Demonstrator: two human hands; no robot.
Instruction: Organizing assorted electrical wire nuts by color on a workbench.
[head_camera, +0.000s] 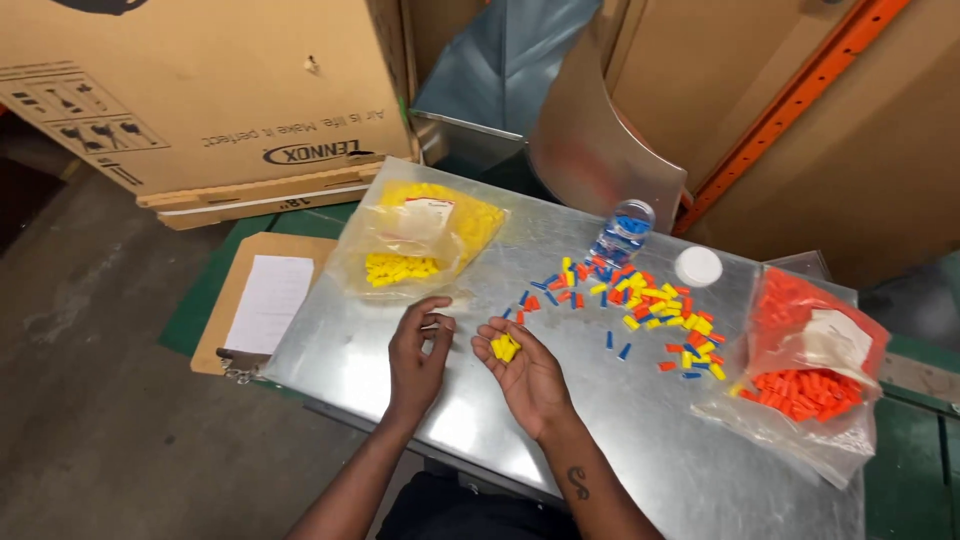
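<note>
the bare strip of the metal sheet (420, 400) around my left hand (418, 355) and right hand (525, 375) lies open. beyond my hands on the sheet the yellow bag (420, 235) blocks the left, the scattered connectors (650, 305) and jar (620, 232) the middle, the orange bag (810, 370) the right.

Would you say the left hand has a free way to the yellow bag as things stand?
Probably yes. The left hand rests empty on the metal sheet, and the yellow bag lies just beyond it with only bare sheet between. The mixed pile sits off to the right, out of the way.
</note>
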